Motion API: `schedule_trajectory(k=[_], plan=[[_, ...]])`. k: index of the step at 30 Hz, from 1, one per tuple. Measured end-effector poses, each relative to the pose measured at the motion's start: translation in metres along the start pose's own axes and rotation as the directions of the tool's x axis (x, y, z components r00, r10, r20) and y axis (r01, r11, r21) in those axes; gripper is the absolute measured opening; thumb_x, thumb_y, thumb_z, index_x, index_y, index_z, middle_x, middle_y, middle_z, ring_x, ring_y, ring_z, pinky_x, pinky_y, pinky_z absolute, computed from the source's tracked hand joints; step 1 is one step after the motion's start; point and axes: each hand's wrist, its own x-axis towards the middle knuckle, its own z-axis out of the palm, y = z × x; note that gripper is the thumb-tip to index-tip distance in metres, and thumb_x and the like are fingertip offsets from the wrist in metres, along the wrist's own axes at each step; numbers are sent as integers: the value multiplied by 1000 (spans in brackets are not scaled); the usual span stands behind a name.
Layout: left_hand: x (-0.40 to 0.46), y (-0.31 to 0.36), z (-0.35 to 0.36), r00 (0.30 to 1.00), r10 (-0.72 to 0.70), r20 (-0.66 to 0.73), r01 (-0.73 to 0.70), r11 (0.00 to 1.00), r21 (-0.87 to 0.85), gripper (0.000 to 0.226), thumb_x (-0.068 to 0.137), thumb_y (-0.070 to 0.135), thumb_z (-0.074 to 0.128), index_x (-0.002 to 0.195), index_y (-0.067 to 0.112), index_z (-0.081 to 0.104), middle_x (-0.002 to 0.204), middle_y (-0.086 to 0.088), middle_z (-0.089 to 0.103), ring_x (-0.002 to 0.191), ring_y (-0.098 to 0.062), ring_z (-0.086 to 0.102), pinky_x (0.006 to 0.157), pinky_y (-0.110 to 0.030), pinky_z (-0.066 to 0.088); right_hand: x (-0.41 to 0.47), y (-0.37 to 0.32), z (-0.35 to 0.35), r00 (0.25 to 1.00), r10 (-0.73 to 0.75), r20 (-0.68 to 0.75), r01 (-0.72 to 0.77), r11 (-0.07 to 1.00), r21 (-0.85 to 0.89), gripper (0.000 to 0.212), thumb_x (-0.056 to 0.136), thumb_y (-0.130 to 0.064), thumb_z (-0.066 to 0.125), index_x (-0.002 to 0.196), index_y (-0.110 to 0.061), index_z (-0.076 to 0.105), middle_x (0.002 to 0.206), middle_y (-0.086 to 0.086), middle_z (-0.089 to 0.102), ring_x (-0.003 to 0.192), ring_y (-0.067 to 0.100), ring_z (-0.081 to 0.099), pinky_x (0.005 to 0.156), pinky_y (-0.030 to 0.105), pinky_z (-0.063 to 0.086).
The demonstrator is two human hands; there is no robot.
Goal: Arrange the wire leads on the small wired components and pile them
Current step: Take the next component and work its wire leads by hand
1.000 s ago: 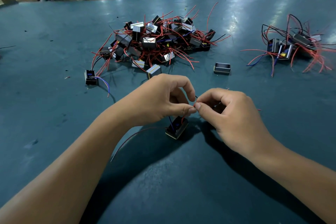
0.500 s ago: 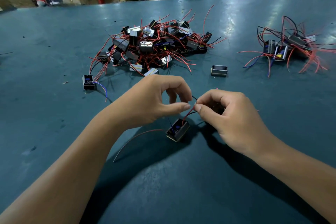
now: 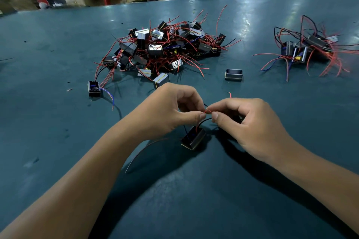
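Both hands (image 3: pixel 209 120) — fingers (image 3: pixel 200 117) seemingly pinched.

Left hand (image 3: pixel 167 110): bare — no glove, ring or band in view; short trimmed thumbnail.
Right hand (image 3: pixel 250 122): bare as well — thumbnail short and plain.
Forearms: both uncovered up to the frame's lower edge, no sleeve cuff showing.
Wrists: no watch, strap or bracelet.
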Motion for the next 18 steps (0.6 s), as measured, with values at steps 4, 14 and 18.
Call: schedule_trajectory(k=[4, 14, 18], plan=[[0, -1, 0, 1000, -12, 0, 12, 1000, -15, 7, 87, 10, 78, 88, 8, 71, 75, -1, 73, 68, -7, 64, 65, -17, 48, 1, 1, -1, 1000, 6, 3, -6, 999, 44, 12, 88, -20, 73, 84, -31, 73, 69, -17, 69, 59, -3, 58, 57, 9, 40], [0, -3, 0, 999, -38, 2, 38, 997, -70, 20, 84, 13, 80, 94, 5, 64, 79, -7, 73, 69, -14, 66, 66, -21, 49, 2, 1, 6, 1000, 16, 3, -16, 999, 38, 10, 89, -23, 71, 81, -29, 72, 66, -10, 65, 57, 1, 51, 54, 16, 39], [0, -4, 0, 999, -49, 1, 49, 997, -67, 20, 85, 12, 79, 95, 7, 62, 81, -9, 73, 70, -15, 66, 67, -24, 49, 2, 2, 7, 1000, 29, 3, -29, 998, 58, 11, 89, -23, 71, 80, -29, 72, 63, -12, 63, 56, -1, 50, 55, 14, 37]])
